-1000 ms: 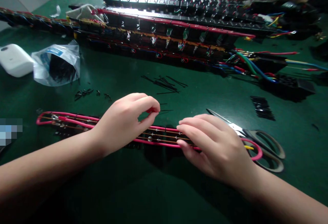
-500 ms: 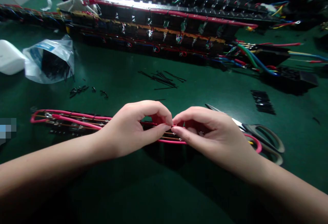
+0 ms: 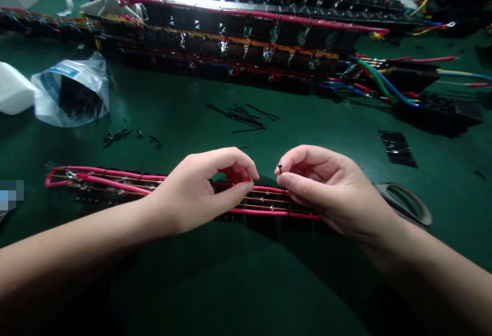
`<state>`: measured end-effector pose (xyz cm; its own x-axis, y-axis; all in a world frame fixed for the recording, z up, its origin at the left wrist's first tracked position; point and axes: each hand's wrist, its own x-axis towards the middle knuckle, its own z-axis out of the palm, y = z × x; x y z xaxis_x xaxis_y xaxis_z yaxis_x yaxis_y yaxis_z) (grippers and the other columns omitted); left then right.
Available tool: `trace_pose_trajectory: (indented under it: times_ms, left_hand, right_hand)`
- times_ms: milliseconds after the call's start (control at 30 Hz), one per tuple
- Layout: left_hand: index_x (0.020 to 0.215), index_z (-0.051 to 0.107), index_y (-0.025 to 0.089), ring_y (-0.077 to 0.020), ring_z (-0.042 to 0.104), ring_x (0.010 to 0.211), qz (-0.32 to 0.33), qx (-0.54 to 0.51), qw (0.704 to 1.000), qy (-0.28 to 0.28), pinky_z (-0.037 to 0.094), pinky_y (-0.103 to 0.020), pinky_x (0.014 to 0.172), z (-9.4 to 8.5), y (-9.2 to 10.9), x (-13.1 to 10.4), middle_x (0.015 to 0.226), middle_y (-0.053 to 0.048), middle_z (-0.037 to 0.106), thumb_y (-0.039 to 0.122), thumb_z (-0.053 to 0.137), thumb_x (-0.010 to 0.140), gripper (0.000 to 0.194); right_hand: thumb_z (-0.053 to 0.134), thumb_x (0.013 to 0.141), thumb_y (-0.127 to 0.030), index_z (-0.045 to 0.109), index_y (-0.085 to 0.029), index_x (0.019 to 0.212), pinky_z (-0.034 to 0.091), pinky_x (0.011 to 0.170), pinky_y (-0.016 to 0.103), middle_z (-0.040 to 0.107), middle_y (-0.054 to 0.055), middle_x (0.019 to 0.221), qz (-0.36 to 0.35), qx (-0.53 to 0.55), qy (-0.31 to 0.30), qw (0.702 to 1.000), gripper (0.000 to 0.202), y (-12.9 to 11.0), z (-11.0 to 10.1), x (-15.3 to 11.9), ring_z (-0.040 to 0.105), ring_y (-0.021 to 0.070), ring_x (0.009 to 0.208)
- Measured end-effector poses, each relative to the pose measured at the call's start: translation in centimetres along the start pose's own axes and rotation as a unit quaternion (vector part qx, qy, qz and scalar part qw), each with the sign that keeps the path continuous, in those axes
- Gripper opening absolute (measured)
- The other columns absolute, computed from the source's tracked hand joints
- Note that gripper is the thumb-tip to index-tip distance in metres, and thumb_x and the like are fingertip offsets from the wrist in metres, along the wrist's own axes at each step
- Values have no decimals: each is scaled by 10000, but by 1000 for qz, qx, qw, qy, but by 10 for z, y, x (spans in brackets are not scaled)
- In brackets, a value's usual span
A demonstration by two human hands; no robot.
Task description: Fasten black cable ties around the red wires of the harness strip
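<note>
Green work surface [image 3: 161,96], dark toward the near edge; pale wall panels at upper left.

Left hand [image 3: 205,187]: enters from lower left, forearm slanting up to the right, back of the hand showing, fingers curled toward the thumb with tips close together; cannot tell whether anything small sits between them.

Right hand [image 3: 330,187]: enters from lower right, forearm slanting up to the left, thumb and forefinger pinching a small black piece [image 3: 280,168]. Fingertips of the two hands face each other, apart.

Long dark strip [image 3: 265,200]: lies on the surface below and between the hands, long axis running left to right and dipping slightly rightward; brass-coloured rods lengthwise; red cable [image 3: 265,213] along both sides, looped at the left end; right end hidden behind the right hand.

Scissors [image 3: 426,216]: one handle loop visible beyond the right hand.

Loose black ties [image 3: 246,117]: scattered beyond the strip. Black clippings [image 3: 117,136]: small cluster, left of these. Row of black ties [image 3: 397,149]: at right.

Clear bag [image 3: 96,79]: dark contents, beside a white object [image 3: 13,90] at far left.

Large wired assemblies [image 3: 230,33]: across the back, lengthwise left to right.
</note>
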<state>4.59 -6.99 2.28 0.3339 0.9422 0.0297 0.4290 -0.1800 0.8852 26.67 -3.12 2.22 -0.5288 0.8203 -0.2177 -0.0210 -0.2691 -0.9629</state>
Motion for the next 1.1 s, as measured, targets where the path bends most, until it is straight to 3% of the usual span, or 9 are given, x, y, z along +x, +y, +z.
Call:
trace_pose_trajectory:
  times_ms: [133,300,500,767,900,1100]
  left_hand:
    - [905,689,225,-127,656,772,13,42,999,-14,556,-216,695,0,2,0,877,5,711,249,606,895,86]
    - [899,704,227,-135,659,765,-3,51,999,-18,540,-217,683,0,3,1,863,3,723,293,595,903,128]
    - [904,740,259,-133,670,765,9,77,995,-63,509,-219,683,0,3,2,864,25,740,307,583,920,165]
    - [813,709,241,-102,605,632,-18,62,996,-57,462,-190,576,0,2,3,732,49,678,266,620,878,113]
    - [820,704,236,-88,613,642,-12,69,996,-60,452,-175,577,1,1,4,733,59,674,249,628,886,101]
    - [880,694,229,-112,634,733,26,107,993,-52,491,-202,659,-1,2,1,822,35,688,257,625,904,79]
  right_hand:
    - [830,751,-272,638,-186,814,359,377,143,612,-40,686,3,35,31,999,220,-1,1,1,475,43,465]
    - [821,766,-259,632,-191,824,493,443,162,690,-8,790,-19,38,18,999,210,-1,0,2,622,92,589]
    - [792,807,-226,659,-197,830,541,517,164,744,8,848,-29,10,-24,999,137,1,-1,0,666,93,635]
    - [797,807,-204,679,-186,854,515,522,137,689,-25,709,-14,9,-38,999,128,0,-1,1,613,61,577]
    - [841,762,-242,678,-177,838,515,525,150,681,-15,716,-11,5,-32,999,191,1,-2,0,611,69,578]
    - [787,822,-239,681,-178,846,513,534,150,697,-9,725,-25,14,-21,999,125,0,0,1,615,66,574]
